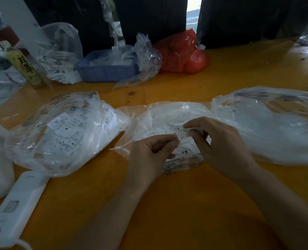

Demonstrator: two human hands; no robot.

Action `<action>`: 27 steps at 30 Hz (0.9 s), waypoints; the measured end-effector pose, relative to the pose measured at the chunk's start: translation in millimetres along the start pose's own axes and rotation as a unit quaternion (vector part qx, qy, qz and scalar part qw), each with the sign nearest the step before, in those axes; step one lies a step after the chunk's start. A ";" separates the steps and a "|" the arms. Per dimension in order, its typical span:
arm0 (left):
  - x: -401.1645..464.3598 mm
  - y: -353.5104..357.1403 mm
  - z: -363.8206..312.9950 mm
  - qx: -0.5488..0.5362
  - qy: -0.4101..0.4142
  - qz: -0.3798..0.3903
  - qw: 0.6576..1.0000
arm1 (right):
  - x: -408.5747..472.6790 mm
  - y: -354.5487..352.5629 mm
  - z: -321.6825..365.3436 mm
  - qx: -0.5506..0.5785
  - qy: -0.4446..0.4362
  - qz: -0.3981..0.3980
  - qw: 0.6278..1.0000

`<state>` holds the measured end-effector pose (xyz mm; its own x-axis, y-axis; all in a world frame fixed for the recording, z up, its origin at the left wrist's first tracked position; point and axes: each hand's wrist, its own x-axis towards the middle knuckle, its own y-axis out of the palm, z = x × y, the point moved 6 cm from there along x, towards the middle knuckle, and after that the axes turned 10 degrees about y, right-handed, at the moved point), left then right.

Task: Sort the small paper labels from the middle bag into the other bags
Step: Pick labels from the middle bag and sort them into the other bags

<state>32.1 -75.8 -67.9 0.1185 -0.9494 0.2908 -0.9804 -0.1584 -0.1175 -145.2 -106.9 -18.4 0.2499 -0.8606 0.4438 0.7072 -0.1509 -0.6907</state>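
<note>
- The labels point(183, 132) are small white paper slips with fine black print; one shows a letter L. They sit bunched between the fingertips of both hands, just above the middle bag point(160, 114).
- The left hand point(149, 150) has its grip narrow, thumb and forefinger pinching the near edge of the labels.
- The right hand point(220, 139) also has a narrow grip, fingers curled and pinching the far side of the same bunch; the two grips nearly touch.
- The middle bag is clear, crumpled plastic lying on the table point(167, 204) under both hands, with more slips and a printed strip visible through it below the grips.
- Left of the left grip lies the left bag point(56, 130), clear and open-mouthed, holding many white slips marked M, S and XL.
- Right of the right grip lies the right bag point(268, 127), large and clear, its contents too pale to make out.
- Beyond the grips stand a blue tray point(104, 71) with white pieces, a red bag point(182, 55), a loose clear wrapper point(146, 58) between them, and a bottle point(25, 67) far to the left.
- Near the left forearm a white device point(14, 206) lies flat on the table.
- Nothing lies between the grips and either side bag.
</note>
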 end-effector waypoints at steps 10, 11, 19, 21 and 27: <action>0.6 0.2 2.4 -0.007 0.002 0.009 1.000 | -1.4 -2.5 -0.1 0.021 0.016 -0.023 0.999; 0.7 -0.2 2.0 -0.008 0.002 0.009 1.000 | -1.1 -3.3 0.2 0.022 0.016 -0.023 0.999; 1.0 -2.3 -1.7 0.022 -0.004 -0.005 1.000 | -0.1 5.3 2.2 0.016 -0.013 0.053 0.998; 1.2 -3.0 -4.0 0.030 -0.005 -0.006 1.000 | 0.6 6.0 1.1 0.033 -0.009 0.061 0.998; 1.0 -2.7 -3.7 0.030 -0.002 0.003 1.000 | -0.1 7.5 -7.8 0.078 0.079 0.068 0.992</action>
<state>34.2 -75.3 -63.8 0.1136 -0.9515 0.2858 -0.9697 -0.1688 -0.1766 -145.0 -111.8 -28.1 0.2525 -0.9349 0.2492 0.7705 0.0385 -0.6362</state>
